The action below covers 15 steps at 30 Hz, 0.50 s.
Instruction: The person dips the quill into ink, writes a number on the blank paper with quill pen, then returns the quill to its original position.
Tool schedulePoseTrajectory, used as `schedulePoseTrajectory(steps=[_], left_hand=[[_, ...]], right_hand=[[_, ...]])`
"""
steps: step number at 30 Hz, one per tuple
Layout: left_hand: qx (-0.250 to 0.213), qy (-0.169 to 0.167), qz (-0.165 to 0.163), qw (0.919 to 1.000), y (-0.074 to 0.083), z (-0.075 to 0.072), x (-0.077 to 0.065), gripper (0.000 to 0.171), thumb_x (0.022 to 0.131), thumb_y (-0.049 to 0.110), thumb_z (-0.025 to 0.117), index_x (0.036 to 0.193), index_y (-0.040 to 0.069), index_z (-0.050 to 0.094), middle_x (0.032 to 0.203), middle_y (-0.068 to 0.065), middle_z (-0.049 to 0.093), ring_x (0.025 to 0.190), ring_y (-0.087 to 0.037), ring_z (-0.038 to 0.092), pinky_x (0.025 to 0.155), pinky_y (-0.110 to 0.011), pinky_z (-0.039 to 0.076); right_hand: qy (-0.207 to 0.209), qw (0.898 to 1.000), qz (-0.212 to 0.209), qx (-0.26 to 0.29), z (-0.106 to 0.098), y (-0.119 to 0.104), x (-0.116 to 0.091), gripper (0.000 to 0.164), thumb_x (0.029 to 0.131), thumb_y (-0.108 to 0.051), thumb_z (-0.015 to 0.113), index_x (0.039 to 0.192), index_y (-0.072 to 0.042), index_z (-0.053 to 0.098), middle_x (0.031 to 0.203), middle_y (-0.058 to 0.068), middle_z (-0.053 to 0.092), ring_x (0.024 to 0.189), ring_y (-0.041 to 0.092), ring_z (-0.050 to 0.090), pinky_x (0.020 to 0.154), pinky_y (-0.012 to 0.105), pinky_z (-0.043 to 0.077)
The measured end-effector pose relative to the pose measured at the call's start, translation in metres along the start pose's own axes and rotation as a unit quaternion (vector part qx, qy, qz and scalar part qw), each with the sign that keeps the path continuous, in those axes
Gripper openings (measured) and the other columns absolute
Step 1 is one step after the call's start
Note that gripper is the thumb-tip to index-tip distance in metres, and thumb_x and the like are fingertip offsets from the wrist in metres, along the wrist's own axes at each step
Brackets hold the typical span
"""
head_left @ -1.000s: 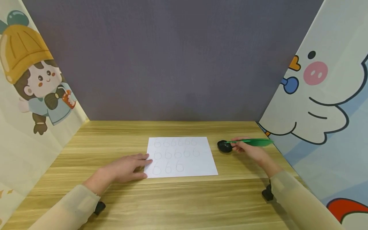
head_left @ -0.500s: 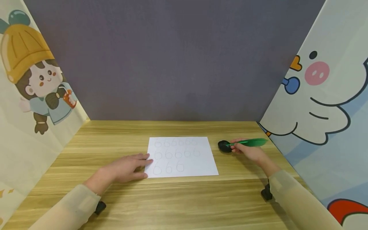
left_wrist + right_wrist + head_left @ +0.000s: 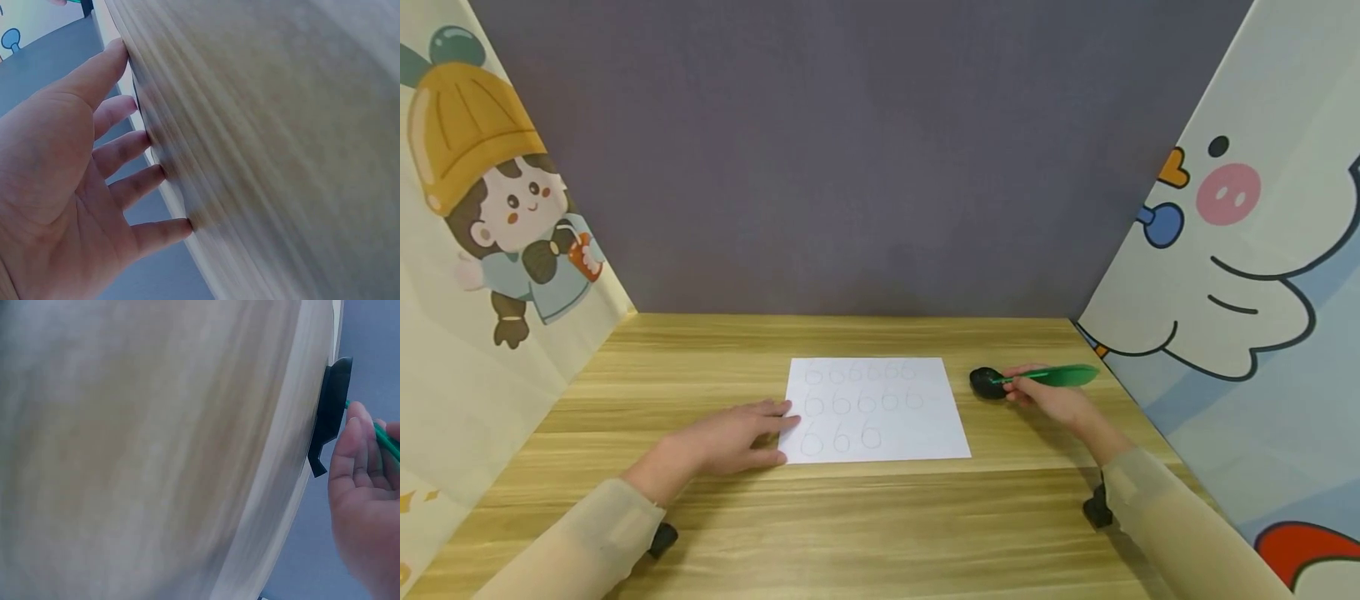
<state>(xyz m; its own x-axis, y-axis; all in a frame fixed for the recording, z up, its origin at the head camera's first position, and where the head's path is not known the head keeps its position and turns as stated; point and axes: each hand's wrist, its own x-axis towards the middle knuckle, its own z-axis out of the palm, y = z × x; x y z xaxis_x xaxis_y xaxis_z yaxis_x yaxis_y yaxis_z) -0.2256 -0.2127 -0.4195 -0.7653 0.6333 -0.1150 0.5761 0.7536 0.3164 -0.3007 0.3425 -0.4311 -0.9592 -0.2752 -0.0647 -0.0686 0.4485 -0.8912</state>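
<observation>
A white sheet of paper [image 3: 925, 429] with rows of handwritten 6s lies flat in the middle of the wooden table. My left hand [image 3: 733, 439] rests with spread, fairly straight fingers at the sheet's left edge; in the left wrist view those fingertips [image 3: 157, 173] press on the table side. To the right of the paper sits a small black dish [image 3: 983, 383], seen from the side as a shallow dark bowl [image 3: 332, 403] in the right wrist view. My right hand [image 3: 1052, 398] pinches a green feather pen [image 3: 1067, 375], its thin tip over the dish.
The wooden tabletop [image 3: 865, 533] meets a dark grey back panel [image 3: 850, 167]. Cartoon-printed walls stand on the left [image 3: 445, 350] and right [image 3: 1285, 433]. A black strap piece shows under each sleeve [image 3: 587, 529].
The feather's far end has drawn slightly left and in, while the tip stays at the dish. The left hand and paper hold still; the whole head view shifts slightly.
</observation>
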Motion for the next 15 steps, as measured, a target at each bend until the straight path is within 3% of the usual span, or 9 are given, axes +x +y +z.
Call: schedulePoseTrajectory(steps=[8,15], left_hand=[[-0.018,-0.004,0.001,0.9998,-0.003,0.0,0.003,0.066,0.108,0.044,0.07,0.162,0.008,0.055,0.173,-0.021,0.043,0.16,-0.048,0.041,0.129,-0.067,0.037],[-0.017,-0.005,-0.002,0.9998,-0.002,-0.001,0.002,0.066,0.107,0.042,0.071,0.161,0.008,0.056,0.173,-0.021,0.044,0.159,-0.048,0.042,0.128,-0.066,0.038]], right_hand=[[0.009,1.0,-0.012,0.007,0.002,-0.001,-0.005,0.046,0.119,-0.015,0.044,0.151,0.017,0.049,0.134,0.028,0.071,0.103,0.006,0.076,0.09,0.029,0.065],[0.03,0.998,-0.013,0.051,0.016,-0.015,-0.008,0.051,0.118,-0.019,0.049,0.154,0.018,0.046,0.125,0.014,0.076,0.101,0.005,0.076,0.091,0.03,0.065]])
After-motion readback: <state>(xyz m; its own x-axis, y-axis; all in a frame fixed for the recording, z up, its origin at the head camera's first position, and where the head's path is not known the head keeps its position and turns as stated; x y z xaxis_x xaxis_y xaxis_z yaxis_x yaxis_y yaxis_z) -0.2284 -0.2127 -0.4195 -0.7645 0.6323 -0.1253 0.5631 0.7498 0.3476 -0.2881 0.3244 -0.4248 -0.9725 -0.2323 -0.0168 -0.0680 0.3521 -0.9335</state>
